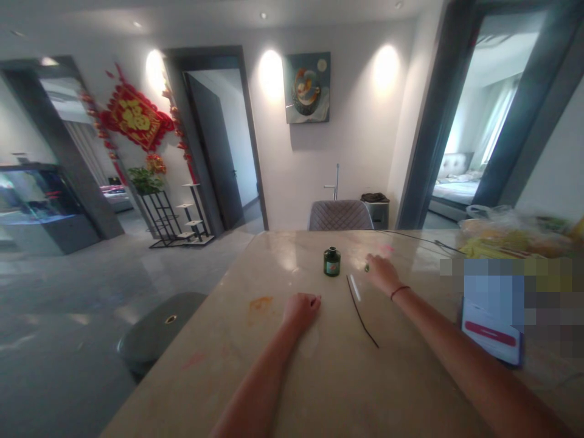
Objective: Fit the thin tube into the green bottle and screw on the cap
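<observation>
My left hand (301, 306) rests on the beige table (319, 377) with its fingers curled into a loose fist, nothing visible in it. My right hand (382, 272) reaches further out, fingers closed around a small green thing (367, 267) at its tip, too small to name. A small dark green bottle (332, 261) stands upright just left of the right hand. Thin dark sticks (361, 313) lie on the table between my two forearms, with a pale stick (354, 287) beside them.
A grey quilted chair (340, 215) stands at the table's far end and a dark round stool (157, 331) at its left side. Plastic bags with yellow contents (506, 234) and a card (490, 331) lie at the right. An orange stain (260, 303) marks the tabletop.
</observation>
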`<state>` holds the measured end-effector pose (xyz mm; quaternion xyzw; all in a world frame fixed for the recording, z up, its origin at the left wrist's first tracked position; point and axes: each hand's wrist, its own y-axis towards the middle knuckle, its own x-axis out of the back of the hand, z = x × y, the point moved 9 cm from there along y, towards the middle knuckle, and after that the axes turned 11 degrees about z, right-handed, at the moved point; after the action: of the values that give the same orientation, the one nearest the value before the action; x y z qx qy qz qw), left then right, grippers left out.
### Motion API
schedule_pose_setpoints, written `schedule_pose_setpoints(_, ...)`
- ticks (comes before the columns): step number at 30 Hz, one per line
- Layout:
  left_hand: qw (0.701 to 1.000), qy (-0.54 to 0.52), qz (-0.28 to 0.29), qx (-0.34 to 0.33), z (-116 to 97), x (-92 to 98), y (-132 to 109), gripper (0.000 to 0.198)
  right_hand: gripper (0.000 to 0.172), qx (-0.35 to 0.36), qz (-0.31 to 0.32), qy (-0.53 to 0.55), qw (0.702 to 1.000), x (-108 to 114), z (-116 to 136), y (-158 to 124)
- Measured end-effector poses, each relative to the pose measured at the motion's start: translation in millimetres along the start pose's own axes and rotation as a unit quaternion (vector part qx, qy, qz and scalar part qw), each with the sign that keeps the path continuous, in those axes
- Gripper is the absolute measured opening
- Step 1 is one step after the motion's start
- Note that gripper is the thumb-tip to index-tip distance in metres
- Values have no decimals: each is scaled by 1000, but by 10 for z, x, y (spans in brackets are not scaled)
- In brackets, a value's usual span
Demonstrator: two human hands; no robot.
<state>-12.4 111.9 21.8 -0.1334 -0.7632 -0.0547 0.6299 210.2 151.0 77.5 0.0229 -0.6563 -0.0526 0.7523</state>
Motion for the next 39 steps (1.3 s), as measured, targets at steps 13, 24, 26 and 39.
schedule_pose_setpoints(13,1000,7,4,0,5,-7,1,49,37,139,-53,243,959,191,804,767)
schedule_pose_setpoints(24,999,-36,-9,-9,-1,23,-5,44,49,204,-13,345,916,46,749,460)
schedule_pose_setpoints(26,997,-70,-31,-20,4,53,-9,39,51,233,1,377,896,41,797,306)
schedule_pose_setpoints(39,990,-104,-56,-79,-73,120,-97,54,74,256,104,587,761,-164,1055,-472)
